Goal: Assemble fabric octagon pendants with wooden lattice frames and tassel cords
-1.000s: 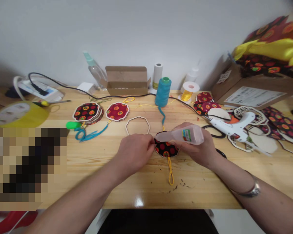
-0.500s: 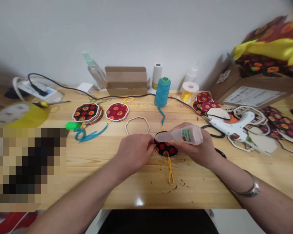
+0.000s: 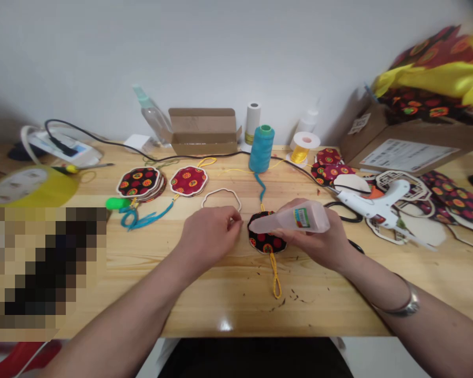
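My right hand is wrapped round a translucent glue bottle with a small label, tipped so its narrow end rests at the left edge of a dark patterned fabric piece. A yellow cord loop hangs from the piece's near side, and blue thread runs from its far side. To the left of the piece, apart from it, is my left hand, thumb and finger pinched together; what they hold, if anything, is too small to tell. Just behind that hand lies a thin pale outline frame.
A blue thread spool and an open cardboard box stand behind. Patterned pieces are stacked at left. At right are a white glue gun, wooden frames and a large carton of fabric.
My left hand has moved left, away from the edge of the dark fabric piece. My right hand and the bottle are nearly where they were.
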The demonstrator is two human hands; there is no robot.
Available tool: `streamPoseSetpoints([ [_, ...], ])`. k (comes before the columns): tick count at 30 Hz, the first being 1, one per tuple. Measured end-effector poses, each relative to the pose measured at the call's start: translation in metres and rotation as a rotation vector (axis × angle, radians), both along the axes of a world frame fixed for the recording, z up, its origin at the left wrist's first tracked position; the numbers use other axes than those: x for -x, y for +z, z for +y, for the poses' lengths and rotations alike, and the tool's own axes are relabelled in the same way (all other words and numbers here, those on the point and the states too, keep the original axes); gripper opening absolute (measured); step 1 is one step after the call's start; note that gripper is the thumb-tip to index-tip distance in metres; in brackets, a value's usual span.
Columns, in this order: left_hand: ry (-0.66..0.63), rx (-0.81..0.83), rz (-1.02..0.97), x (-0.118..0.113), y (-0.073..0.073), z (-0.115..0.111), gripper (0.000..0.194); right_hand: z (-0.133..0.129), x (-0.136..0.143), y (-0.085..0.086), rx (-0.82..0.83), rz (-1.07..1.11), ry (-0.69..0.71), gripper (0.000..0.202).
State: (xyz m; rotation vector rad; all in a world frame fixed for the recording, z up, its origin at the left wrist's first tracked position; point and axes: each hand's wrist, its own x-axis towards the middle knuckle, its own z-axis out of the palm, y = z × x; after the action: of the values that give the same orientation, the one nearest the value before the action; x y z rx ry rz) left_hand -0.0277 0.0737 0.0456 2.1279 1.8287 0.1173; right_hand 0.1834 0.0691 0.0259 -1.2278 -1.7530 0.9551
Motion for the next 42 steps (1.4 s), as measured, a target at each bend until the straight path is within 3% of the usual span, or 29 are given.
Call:
streamPoseSetpoints([
  [5, 0.082, -0.062, 0.137, 0.001, 0.001, 0.0, 0.025, -0.001, -0.004, -0.003, 0.043, 0.001, 0.095, 0.028],
  [9, 0.069, -0.133, 0.181, 0.003, -0.003, -0.001, 0.024, -0.001, -0.004, -0.001, 0.044, 0.033, 0.116, 0.03],
  [16, 0.044, -0.068, 0.29, 0.0, -0.001, 0.0, 0.027, 0.004, -0.01, 0.002, 0.1, 0.16, 0.228, 0.032],
  [22, 0.033, -0.069, 0.322, -0.002, 0.0, -0.001, 0.029, 0.011, -0.018, 0.002, -0.122, 0.267, 0.073, 0.032],
  [28, 0.024, -0.067, 0.303, 0.001, -0.002, 0.0, 0.027, 0.012, -0.014, 0.012, -0.364, -0.014, -0.28, 0.028],
  [30, 0.028, -0.062, 0.306, 0.0, -0.001, -0.001, 0.027, 0.014, -0.014, 0.01, -0.314, 0.012, -0.324, 0.029],
  [32, 0.032, -0.056, 0.3, -0.001, 0.0, -0.001, 0.027, 0.016, -0.016, 0.008, -0.203, 0.127, -0.284, 0.032],
  [37, 0.02, -0.032, 0.275, -0.001, 0.0, -0.002, 0.027, 0.017, -0.021, 0.006, 0.068, 0.426, 0.001, 0.058],
  [39, 0.012, -0.015, 0.278, -0.001, 0.0, -0.002, 0.026, 0.018, -0.023, 0.005, 0.148, 0.493, 0.038, 0.054],
  [42, 0.013, 0.011, 0.293, -0.002, 0.001, -0.001, 0.026, 0.021, -0.025, 0.002, 0.205, 0.552, -0.018, 0.033],
])
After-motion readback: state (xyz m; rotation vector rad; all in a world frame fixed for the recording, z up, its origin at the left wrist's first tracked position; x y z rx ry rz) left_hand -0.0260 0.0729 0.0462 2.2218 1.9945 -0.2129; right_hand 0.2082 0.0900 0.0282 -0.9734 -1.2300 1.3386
